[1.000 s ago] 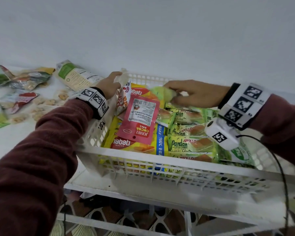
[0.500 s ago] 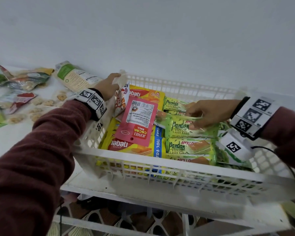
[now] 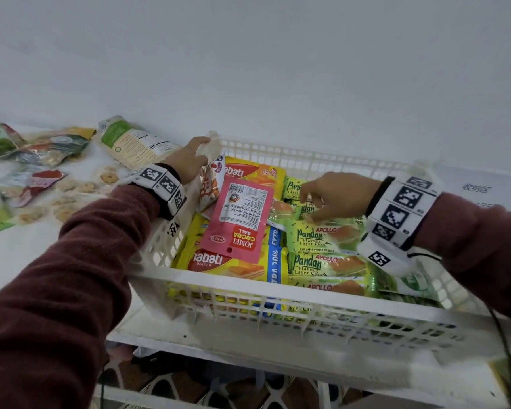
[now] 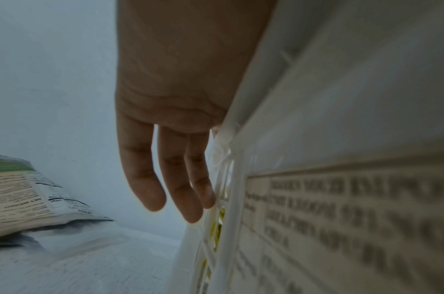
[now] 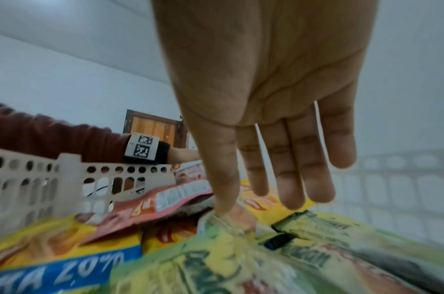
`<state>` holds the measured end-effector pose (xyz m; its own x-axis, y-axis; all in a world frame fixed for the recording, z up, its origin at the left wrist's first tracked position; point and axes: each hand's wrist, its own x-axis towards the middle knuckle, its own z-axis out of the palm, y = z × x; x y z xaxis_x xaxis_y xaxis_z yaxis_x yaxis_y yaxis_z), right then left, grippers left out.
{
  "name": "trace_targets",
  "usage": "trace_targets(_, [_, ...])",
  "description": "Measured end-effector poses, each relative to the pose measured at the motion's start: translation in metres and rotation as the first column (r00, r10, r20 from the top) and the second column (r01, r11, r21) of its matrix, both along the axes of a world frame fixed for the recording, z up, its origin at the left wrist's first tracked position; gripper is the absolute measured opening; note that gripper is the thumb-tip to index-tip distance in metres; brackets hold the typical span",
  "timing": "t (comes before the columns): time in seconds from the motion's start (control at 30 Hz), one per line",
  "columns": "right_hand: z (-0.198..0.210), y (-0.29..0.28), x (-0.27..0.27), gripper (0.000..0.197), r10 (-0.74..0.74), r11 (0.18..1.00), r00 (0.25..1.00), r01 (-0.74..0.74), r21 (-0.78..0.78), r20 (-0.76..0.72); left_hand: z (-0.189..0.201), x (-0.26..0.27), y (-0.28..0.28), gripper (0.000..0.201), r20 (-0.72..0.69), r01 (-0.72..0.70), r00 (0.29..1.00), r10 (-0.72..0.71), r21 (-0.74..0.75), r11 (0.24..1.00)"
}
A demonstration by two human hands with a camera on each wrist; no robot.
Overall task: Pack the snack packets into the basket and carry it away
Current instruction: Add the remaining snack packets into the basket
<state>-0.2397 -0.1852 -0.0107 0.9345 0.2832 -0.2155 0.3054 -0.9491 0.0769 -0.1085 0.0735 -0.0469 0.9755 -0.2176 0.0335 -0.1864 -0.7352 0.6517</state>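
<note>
Pale wall backs a white tabletop (image 3: 18,249), where a white slatted basket (image 3: 278,293) sits close to the near edge. Inside, snack packets lie packed flat: yellow wafer packs (image 3: 230,261) on the left, a pink cocoa-ball pouch (image 3: 239,216) lying across them, and green Pandan cakes (image 3: 328,237) stacked on the right.

My left hand (image 3: 189,160) rests at the basket's far left corner; in the left wrist view its fingers (image 4: 140,179) hang straight and loose down the outside of the wall, and the thumb seems to lie over the rim, though that part is hidden.

My right hand (image 3: 334,196) is over the green cakes, fingers spread and relaxed. In the right wrist view the thumb tip (image 5: 223,206) presses down on the end of a green cake wrapper (image 5: 228,248), while the other fingers float free above the packs and grip nothing.

More packets (image 3: 36,152) remain loose on the tabletop to the left of the basket, with a green-and-cream bag (image 3: 136,143) just beside the left wrist.
</note>
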Motion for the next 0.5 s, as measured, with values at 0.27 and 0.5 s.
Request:
trace_targets(0.27, [-0.029,0.036,0.046,0.021,-0.038,0.984,0.982,0.069,0.166,-0.182,-0.002,0.002,0.002,0.054,-0.007,0.003,1.0,-0.003,-0.012,1.0])
trace_targets(0.5, [0.008,0.023,0.057,0.018,-0.1,0.905,0.992,0.121,0.407,-0.072,-0.003,0.006,0.003,0.053,0.005,0.014,1.0,-0.014,0.026,1.0])
